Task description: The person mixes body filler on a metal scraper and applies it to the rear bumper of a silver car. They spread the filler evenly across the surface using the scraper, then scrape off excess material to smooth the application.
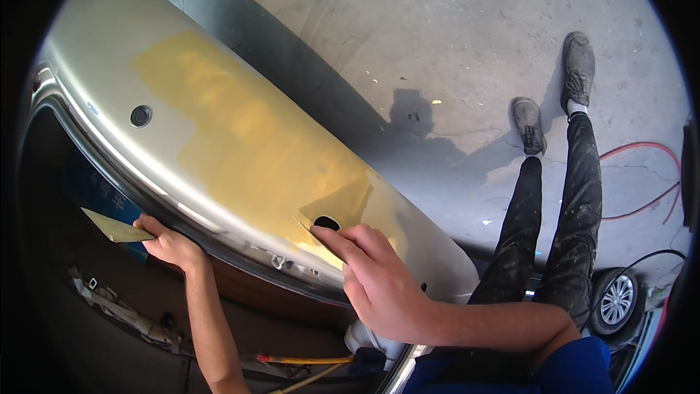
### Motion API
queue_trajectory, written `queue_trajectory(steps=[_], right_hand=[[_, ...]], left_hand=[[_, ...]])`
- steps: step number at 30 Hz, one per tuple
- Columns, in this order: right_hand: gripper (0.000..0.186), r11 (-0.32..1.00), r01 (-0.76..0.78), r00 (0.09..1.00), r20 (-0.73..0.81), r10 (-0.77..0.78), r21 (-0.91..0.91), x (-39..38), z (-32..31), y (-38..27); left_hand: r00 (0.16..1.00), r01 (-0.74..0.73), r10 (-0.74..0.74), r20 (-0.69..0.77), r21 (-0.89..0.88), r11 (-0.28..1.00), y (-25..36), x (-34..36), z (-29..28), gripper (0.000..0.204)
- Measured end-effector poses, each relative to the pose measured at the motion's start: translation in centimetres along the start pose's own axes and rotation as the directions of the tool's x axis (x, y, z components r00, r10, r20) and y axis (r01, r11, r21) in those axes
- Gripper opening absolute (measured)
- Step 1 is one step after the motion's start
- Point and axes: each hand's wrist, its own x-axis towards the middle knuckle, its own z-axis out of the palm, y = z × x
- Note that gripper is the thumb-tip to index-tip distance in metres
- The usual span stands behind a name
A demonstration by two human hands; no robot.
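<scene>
A silver car bumper (pixel 102 36) runs diagonally across the head view, with a broad coat of yellow body filler (pixel 248 128) over its middle. My right hand (pixel 383 288) grips a thin filler spreader (pixel 329 242), index finger laid along it. Its edge is at the filler beside a round dark hole (pixel 326 222), where a darker patch, perhaps partly shadow, shows. Over the open boot, my left hand (pixel 173 244) pinches a flat, pointed plate (pixel 113 228) coated with yellowish filler. A round black sensor (pixel 141 116) sits in the bumper's upper left.
The open boot (pixel 219 332) lies left of the bumper, with orange and yellow sticks (pixel 310 359) near its lower edge. My shoes (pixel 529 124) stand on the concrete floor (pixel 452 22). A red hose (pixel 649 144) and a car wheel (pixel 616 300) are at the right.
</scene>
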Motion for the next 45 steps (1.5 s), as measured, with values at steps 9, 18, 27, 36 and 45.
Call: queue_trajectory(steps=[9, 18, 27, 36, 45], right_hand=[[0.060, 0.969, -0.008, 0.996, -0.090, -0.015, -0.247, -0.6, 2.8, -1.1], [0.065, 0.848, 0.133, 0.983, -0.043, -0.180, -0.513, -2.6, 7.7, -1.5], [0.049, 0.992, -0.035, 0.981, -0.195, 0.012, -0.118, -0.9, 1.9, -1.3], [0.049, 0.990, -0.042, 0.981, -0.193, 0.016, -0.134, 1.9, 2.7, -1.2], [0.056, 0.917, 0.035, 0.964, -0.228, -0.135, -0.396, 0.9, 5.8, -2.2]], left_hand=[[0.995, -0.060, 0.069, -0.077, 0.111, 0.992, 1.3, -0.6, 2.0, 0.026], [0.998, -0.023, 0.026, -0.060, 0.046, 0.999, 3.2, -1.1, 3.0, 0.020], [1.000, -0.015, 0.018, -0.016, 0.155, 0.988, 3.2, -1.3, 3.0, 0.022], [0.998, -0.023, 0.032, -0.054, 0.168, 0.985, 3.8, -1.2, 3.5, 0.023], [0.999, -0.008, 0.014, -0.031, 0.181, 0.983, 3.6, -1.2, 3.4, 0.024]])
